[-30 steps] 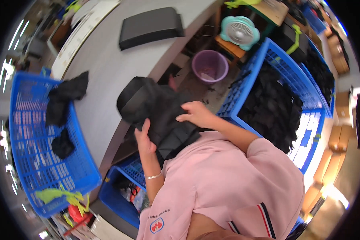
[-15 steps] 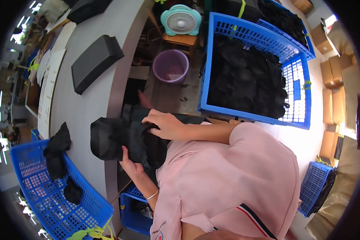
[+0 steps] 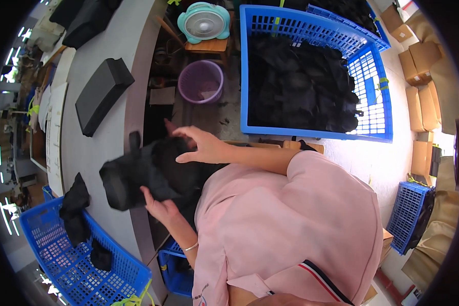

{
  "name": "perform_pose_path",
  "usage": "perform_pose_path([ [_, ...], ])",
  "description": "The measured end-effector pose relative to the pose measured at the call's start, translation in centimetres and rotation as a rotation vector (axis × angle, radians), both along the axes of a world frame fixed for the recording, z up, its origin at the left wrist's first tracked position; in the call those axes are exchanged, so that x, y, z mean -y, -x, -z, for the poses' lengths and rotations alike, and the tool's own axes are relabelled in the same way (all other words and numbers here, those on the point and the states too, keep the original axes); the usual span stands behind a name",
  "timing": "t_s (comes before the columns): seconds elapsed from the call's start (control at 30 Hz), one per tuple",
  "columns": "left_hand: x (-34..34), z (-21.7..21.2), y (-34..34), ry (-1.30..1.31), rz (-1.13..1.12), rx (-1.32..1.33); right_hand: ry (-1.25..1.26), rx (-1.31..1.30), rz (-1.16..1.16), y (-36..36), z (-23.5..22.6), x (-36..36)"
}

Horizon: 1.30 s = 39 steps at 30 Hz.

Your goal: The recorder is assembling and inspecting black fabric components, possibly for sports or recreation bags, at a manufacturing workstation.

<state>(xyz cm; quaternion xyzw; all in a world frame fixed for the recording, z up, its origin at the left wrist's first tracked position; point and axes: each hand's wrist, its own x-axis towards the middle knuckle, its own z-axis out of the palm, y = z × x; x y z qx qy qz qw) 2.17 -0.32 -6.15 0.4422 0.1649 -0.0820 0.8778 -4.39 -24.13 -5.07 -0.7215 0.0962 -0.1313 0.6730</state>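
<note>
Black garment (image 3: 148,171) shifted leftward; left hand (image 3: 158,206) grip clamped underneath, right hand (image 3: 201,145) fingers apart on top.

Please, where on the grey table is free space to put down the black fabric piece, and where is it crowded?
The grey table is bare between the flat black pad and the black fabric piece held by the left hand and right hand. The big blue crate is crowded with black pieces.

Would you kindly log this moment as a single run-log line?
left hand: grips black fabric piece from below | right hand: fingers spread on its top | piece: above grey table edge | blue crate: full of black pieces
</note>
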Motion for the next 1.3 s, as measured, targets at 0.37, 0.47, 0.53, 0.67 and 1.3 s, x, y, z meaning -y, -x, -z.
perform_pose_path([
  [0.37,-0.8,-0.5,1.2,-0.268,0.192,0.142,0.420,-0.494,0.575,14.2,13.4,19.7],
  [0.47,-4.1,0.5,1.4,-0.305,0.026,0.075,0.863,-0.780,0.693,23.8,16.6,27.2],
  [0.53,-6.4,0.8,1.3,-0.336,-0.091,0.082,0.681,-0.958,0.638,29.4,17.0,30.9],
  [0.67,-11.0,0.9,-0.1,-0.418,-0.265,0.167,1.012,-1.453,0.554,31.3,20.1,34.6],
  [1.3,-26.7,4.7,-26.8,-1.662,-0.495,0.271,0.422,-0.086,0.419,-7.1,10.5,11.8],
])
